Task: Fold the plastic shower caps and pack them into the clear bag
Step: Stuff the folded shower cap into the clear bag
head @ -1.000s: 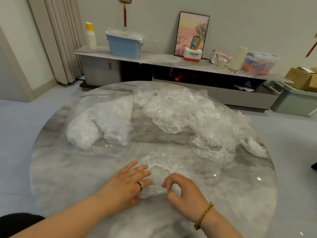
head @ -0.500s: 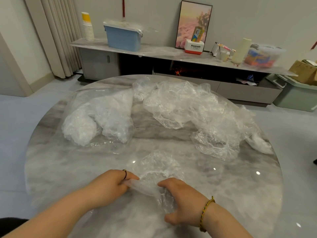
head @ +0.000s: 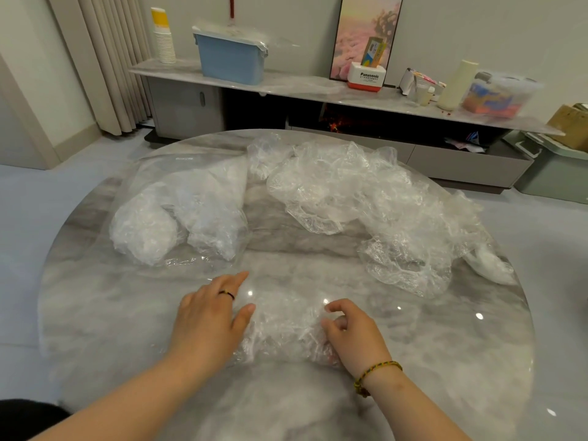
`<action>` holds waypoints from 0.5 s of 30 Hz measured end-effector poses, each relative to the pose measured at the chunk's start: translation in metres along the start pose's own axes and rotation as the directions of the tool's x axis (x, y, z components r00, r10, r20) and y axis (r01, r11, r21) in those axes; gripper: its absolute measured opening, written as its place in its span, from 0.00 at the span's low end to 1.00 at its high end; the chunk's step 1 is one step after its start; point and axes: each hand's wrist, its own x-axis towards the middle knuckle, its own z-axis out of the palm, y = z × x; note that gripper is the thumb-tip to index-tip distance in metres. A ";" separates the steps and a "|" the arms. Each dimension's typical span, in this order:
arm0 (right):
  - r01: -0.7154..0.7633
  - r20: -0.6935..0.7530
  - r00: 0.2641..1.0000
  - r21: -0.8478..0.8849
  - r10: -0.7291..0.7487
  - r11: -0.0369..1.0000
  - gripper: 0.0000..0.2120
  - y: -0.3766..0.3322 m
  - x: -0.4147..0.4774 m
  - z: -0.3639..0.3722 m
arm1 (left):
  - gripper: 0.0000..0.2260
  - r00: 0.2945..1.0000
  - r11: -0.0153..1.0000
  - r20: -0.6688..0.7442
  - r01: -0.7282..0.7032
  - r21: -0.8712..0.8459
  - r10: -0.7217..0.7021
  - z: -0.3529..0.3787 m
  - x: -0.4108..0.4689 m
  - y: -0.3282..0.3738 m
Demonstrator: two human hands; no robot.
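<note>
A folded, crumpled shower cap (head: 283, 329) lies on the round marble table (head: 445, 361) near its front edge, between my two hands. My left hand (head: 208, 323) lies flat with straight fingers, pressing the cap's left end. My right hand (head: 353, 335) has curled fingers pinching the cap's right end. The clear bag (head: 178, 211), holding several folded caps, lies at the back left. A loose pile of unfolded shower caps (head: 366, 205) spreads over the back right of the table.
Behind the table runs a low cabinet (head: 318, 87) with a blue bin (head: 230, 58), stacked paper cups (head: 164, 39), a picture and clutter. A green crate (head: 553, 167) stands on the floor at right. Bare marble shows around my hands.
The cap has been folded down into a narrower bundle. My left hand opened from a grip and now lies flat on it; my right hand shifted to the cap's right end.
</note>
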 end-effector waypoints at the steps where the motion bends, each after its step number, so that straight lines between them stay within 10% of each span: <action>1: 0.013 -0.020 1.000 -0.056 -0.014 0.998 0.08 0.002 0.001 0.002 | 0.18 0.989 0.990 -0.060 -0.129 0.065 0.133 0.008 -0.003 0.000; 7: 0.038 -0.110 0.992 -0.250 -0.067 0.968 0.16 0.005 0.003 0.012 | 0.32 0.932 0.922 0.070 -0.361 0.142 0.355 0.029 -0.019 0.019; 10: 0.015 -0.189 0.977 -0.409 -0.100 0.912 0.19 0.001 0.000 0.014 | 0.23 0.918 0.917 0.157 -0.384 0.112 0.365 0.042 -0.022 0.016; 15: 0.358 -0.178 0.763 -0.685 -0.622 0.635 0.19 0.009 0.006 0.029 | 0.22 0.916 0.918 0.204 -0.375 0.125 0.346 0.047 -0.017 0.004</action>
